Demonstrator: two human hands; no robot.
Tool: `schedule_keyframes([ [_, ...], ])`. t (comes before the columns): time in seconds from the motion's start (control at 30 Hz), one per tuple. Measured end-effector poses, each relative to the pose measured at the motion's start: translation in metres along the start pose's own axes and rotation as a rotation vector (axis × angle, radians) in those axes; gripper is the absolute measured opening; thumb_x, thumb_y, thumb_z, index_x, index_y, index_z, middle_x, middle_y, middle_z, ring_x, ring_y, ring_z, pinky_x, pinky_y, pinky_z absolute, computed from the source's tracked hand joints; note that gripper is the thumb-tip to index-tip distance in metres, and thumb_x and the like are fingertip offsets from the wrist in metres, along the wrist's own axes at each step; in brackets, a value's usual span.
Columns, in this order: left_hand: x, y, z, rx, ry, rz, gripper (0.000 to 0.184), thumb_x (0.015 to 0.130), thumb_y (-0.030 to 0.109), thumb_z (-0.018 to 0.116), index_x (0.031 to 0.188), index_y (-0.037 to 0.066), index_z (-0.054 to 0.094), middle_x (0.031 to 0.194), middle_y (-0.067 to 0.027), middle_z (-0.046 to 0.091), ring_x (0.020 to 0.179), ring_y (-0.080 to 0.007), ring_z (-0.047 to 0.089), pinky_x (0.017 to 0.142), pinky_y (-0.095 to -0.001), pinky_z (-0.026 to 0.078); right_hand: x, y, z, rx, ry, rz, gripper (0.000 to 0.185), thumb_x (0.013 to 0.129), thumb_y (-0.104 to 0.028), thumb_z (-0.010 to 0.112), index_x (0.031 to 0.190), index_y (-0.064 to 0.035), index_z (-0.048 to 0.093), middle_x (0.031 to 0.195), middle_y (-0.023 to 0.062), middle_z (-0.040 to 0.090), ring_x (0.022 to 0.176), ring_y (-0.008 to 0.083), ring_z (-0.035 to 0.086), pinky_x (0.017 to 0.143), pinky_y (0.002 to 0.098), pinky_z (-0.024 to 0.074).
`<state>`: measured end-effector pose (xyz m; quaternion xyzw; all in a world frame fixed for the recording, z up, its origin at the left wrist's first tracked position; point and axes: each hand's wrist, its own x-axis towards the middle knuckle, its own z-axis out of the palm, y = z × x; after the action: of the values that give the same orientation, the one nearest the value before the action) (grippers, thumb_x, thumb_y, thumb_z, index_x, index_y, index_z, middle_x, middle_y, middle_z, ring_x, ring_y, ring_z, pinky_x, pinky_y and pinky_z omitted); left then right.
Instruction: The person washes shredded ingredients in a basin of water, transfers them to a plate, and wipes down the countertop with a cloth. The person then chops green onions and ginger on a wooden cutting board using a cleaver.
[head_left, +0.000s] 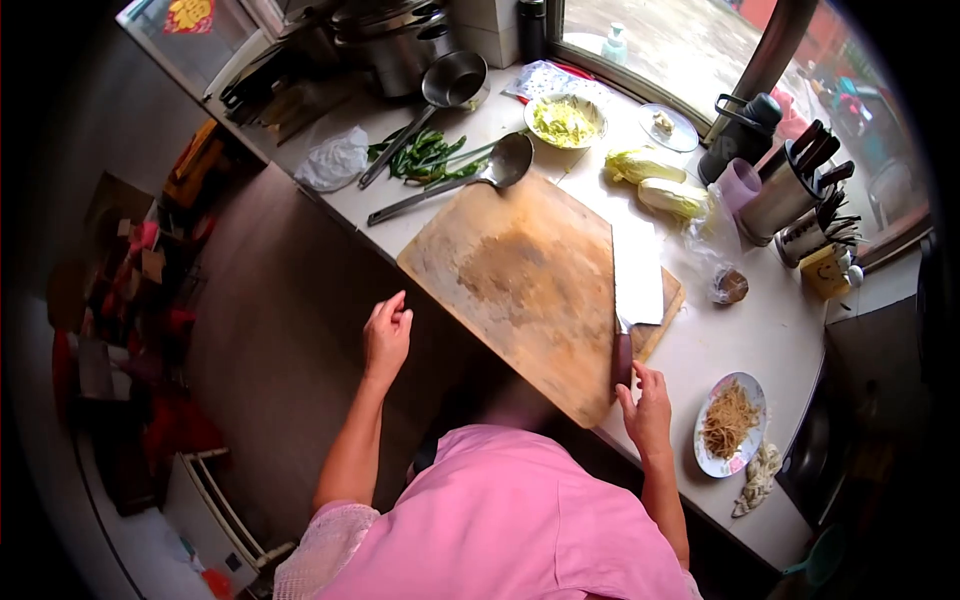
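A wooden cutting board [520, 270] lies on the counter before me. A cleaver [638, 275] rests flat along its right side, with the blade pointing away and its dark handle toward me. Beside the handle's end is my right hand [650, 410], thumb and fingers apart, not wrapped around it; whether a fingertip touches it I cannot tell. My left hand [387, 338] hangs in the air off the board's left edge, holding nothing, its fingers loosely bent and thumb apart.
Ladles [508, 160] and green chilies [425, 155] lie behind the board. A bowl of chopped cabbage [565, 120], cabbage heads [672, 198] and a knife holder [775, 195] stand farther back. A plate of brown shreds [758, 440] sits at right, near a cloth [760, 480].
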<state>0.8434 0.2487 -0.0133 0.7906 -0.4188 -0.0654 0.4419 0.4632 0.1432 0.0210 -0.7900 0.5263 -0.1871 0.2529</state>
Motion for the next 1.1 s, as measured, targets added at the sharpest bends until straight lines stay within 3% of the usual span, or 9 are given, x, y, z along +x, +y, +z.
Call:
schedule_keyframes([
  [0.07, 0.056, -0.006, 0.005, -0.015, -0.067, 0.048, 0.026, 0.079, 0.006, 0.059, 0.104, 0.001, 0.058, 0.087, -0.0097, 0.059, 0.070, -0.0156, 0.058, 0.063, -0.0254, 0.047, 0.005, -0.007, 0.016, -0.060, 0.059, 0.065, 0.040, 0.075, -0.013, 0.064, 0.110, -0.0042, 0.050, 0.096, 0.0137, 0.052, 0.085, 0.0296, 0.054, 0.073, 0.0363, 0.0452],
  [0.13, 0.111, -0.042, 0.019, 0.203, -0.107, 0.241, 0.029, 0.077, 0.006, 0.060, 0.106, 0.003, 0.057, 0.089, -0.0115, 0.058, 0.074, -0.0220, 0.057, 0.067, -0.0304, 0.047, 0.012, -0.017, 0.030, -0.136, 0.130, 0.160, 0.040, 0.074, -0.012, 0.064, 0.111, -0.0046, 0.049, 0.096, 0.0148, 0.052, 0.088, 0.0326, 0.053, 0.075, 0.0379, 0.0446],
  [0.2, 0.156, -0.053, 0.028, 0.260, -0.168, 0.328, 0.033, 0.073, 0.006, 0.061, 0.106, 0.004, 0.057, 0.096, -0.0139, 0.056, 0.089, -0.0329, 0.051, 0.080, -0.0390, 0.042, 0.019, -0.029, 0.036, -0.187, 0.172, 0.251, 0.039, 0.075, -0.011, 0.063, 0.110, -0.0047, 0.049, 0.096, 0.0152, 0.052, 0.089, 0.0325, 0.052, 0.075, 0.0381, 0.0440],
  [0.47, 0.227, -0.102, 0.061, 0.426, -0.327, 0.446, 0.043, 0.066, 0.010, 0.067, 0.107, 0.010, 0.054, 0.098, -0.0055, 0.054, 0.095, -0.0262, 0.047, 0.081, -0.0384, 0.040, 0.052, -0.043, 0.075, -0.348, 0.292, 0.380, 0.042, 0.074, -0.013, 0.063, 0.112, -0.0023, 0.048, 0.099, 0.0149, 0.052, 0.094, 0.0329, 0.048, 0.083, 0.0398, 0.0392],
  [0.57, 0.235, -0.110, 0.069, 0.393, -0.285, 0.525, 0.040, 0.064, 0.012, 0.069, 0.102, 0.010, 0.055, 0.092, -0.0063, 0.052, 0.091, -0.0266, 0.047, 0.078, -0.0390, 0.039, 0.052, -0.043, 0.101, -0.559, 0.512, 0.441, 0.048, 0.074, -0.017, 0.063, 0.117, -0.0055, 0.046, 0.104, 0.0126, 0.052, 0.099, 0.0310, 0.047, 0.085, 0.0412, 0.0370],
  [0.9, 0.238, -0.124, 0.050, 0.138, -0.292, 0.492, 0.032, 0.071, 0.009, 0.064, 0.100, 0.007, 0.051, 0.090, -0.0110, 0.049, 0.082, -0.0301, 0.054, 0.069, -0.0364, 0.047, 0.055, -0.034, 0.117, -0.725, 0.611, 0.442, 0.042, 0.076, -0.019, 0.056, 0.116, -0.0090, 0.048, 0.107, 0.0086, 0.053, 0.100, 0.0284, 0.047, 0.084, 0.0394, 0.0372],
  [1.07, 0.264, -0.120, 0.009, -0.007, -0.113, 0.246, 0.027, 0.074, 0.009, 0.063, 0.099, 0.006, 0.055, 0.092, -0.0115, 0.052, 0.082, -0.0305, 0.054, 0.070, -0.0374, 0.046, 0.056, -0.031, 0.118, -0.743, 0.606, 0.446, 0.040, 0.076, -0.018, 0.055, 0.115, -0.0092, 0.048, 0.107, 0.0084, 0.053, 0.100, 0.0281, 0.047, 0.085, 0.0395, 0.0370],
  [1.1, 0.277, -0.121, 0.004, 0.034, -0.059, 0.280, 0.026, 0.075, 0.010, 0.062, 0.099, 0.006, 0.055, 0.091, -0.0118, 0.052, 0.081, -0.0308, 0.055, 0.069, -0.0377, 0.046, 0.056, -0.031, 0.118, -0.741, 0.601, 0.440, 0.040, 0.076, -0.019, 0.055, 0.115, -0.0092, 0.048, 0.107, 0.0085, 0.052, 0.100, 0.0282, 0.047, 0.085, 0.0395, 0.0368],
])
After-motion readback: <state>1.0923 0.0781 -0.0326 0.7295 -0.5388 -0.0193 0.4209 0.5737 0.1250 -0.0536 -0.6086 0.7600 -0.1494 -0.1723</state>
